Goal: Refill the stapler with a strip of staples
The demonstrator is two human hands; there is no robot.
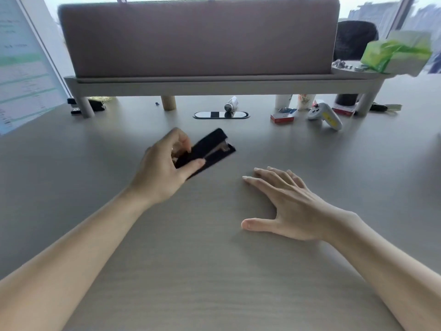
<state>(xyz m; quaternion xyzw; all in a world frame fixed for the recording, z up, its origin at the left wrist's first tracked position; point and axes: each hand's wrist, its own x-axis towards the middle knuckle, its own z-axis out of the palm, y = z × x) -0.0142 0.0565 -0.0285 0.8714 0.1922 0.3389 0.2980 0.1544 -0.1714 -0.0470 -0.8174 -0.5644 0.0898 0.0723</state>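
Note:
A black stapler (210,146) lies on the grey desk (214,271) at the centre, its nose pointing up and to the right with a metal part showing at the tip. My left hand (164,168) grips its rear end between thumb and fingers. My right hand (284,201) rests flat on the desk to the right of the stapler, fingers spread, holding nothing. A small red box (282,118), possibly staples, lies further back on the right.
A padded divider on a raised shelf (214,82) crosses the back of the desk. Under it sit a small bottle (231,104), an oval cable port (221,114), cups (303,101) and a white and yellow device (325,115). A paper sheet (21,75) stands at the left.

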